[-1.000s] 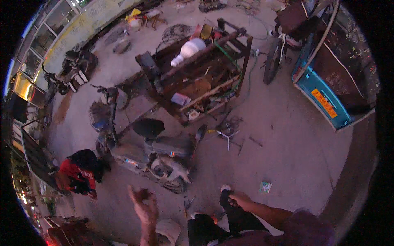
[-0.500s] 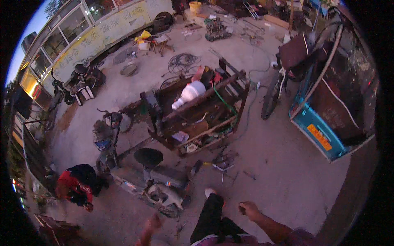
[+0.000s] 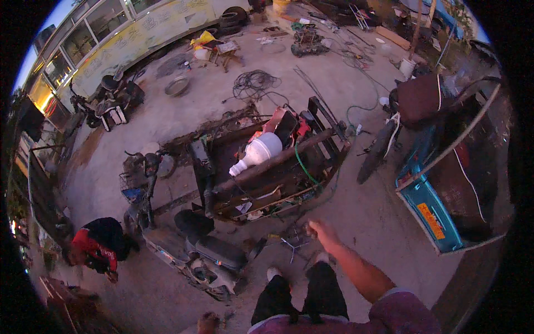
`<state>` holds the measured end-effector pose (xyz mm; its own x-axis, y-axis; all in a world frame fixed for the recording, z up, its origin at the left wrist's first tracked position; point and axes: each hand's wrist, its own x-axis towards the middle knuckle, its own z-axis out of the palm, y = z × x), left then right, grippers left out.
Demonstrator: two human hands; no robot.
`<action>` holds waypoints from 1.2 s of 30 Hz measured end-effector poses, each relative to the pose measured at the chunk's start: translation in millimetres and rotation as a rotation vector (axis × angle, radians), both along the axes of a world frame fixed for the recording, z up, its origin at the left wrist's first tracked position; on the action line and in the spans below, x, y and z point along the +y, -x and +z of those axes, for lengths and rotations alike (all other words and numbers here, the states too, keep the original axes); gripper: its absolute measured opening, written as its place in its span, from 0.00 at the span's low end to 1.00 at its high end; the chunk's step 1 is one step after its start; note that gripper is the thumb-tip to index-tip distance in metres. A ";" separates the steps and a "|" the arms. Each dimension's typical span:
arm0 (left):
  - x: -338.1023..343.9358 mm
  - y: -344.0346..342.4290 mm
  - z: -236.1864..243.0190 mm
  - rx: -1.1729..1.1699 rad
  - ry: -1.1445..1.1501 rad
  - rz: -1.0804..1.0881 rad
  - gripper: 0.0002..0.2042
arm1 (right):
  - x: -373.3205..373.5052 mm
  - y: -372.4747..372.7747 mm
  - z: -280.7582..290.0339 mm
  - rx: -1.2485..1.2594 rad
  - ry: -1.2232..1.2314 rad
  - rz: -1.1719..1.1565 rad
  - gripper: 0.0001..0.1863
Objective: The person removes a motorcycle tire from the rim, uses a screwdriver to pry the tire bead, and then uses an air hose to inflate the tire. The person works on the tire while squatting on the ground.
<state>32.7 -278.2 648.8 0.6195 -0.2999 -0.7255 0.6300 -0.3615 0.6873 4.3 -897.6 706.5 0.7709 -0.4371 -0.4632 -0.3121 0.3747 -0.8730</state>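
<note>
My right hand (image 3: pixel 321 232) reaches forward with loosely bent fingers and nothing visible in them, above the ground beside a silver three-armed wrench (image 3: pixel 292 245) and a yellow-handled tool (image 3: pixel 273 236). At the lower edge, my left hand (image 3: pixel 208 322) is small and blurred, its grip unclear. A dark, dusty electric scooter (image 3: pixel 222 250) stands just left of the wrench. Beyond it lies a rusty metal frame (image 3: pixel 325 131) holding a large white bulb-shaped object (image 3: pixel 258 150), a green hose and assorted scrap.
A crouched person in red and black (image 3: pixel 100 245) is at left. A blue tricycle cargo bed (image 3: pixel 428 217) and a dark wheel (image 3: pixel 372 161) are at right. Behind are a coiled cable (image 3: pixel 256 83), a metal basin (image 3: pixel 178 86), parked two-wheelers (image 3: pixel 111 103) and a yellow-white bus (image 3: pixel 111 44).
My view has tilted up and my legs have stepped forward. My right arm has swung forward toward the tools, while my left hand has dropped to the lower edge.
</note>
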 end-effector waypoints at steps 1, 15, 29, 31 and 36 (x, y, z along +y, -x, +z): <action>-5.5 4.2 -2.6 -0.009 0.020 0.010 0.24 | -17.3 -25.0 8.1 -0.004 0.041 -0.060 0.10; -202.9 144.5 8.4 0.269 0.015 0.355 0.21 | -194.1 -217.6 54.0 0.144 0.015 0.259 0.14; -277.4 227.7 6.5 0.347 0.017 0.484 0.20 | -274.8 -254.1 109.8 -0.299 -0.411 0.152 0.17; -282.3 237.1 3.2 0.350 0.024 0.485 0.20 | -292.9 -263.8 121.0 -0.387 -0.393 0.151 0.16; -288.2 253.8 -0.6 0.335 0.061 0.488 0.20 | -340.2 -308.3 156.0 -0.503 -0.497 0.187 0.17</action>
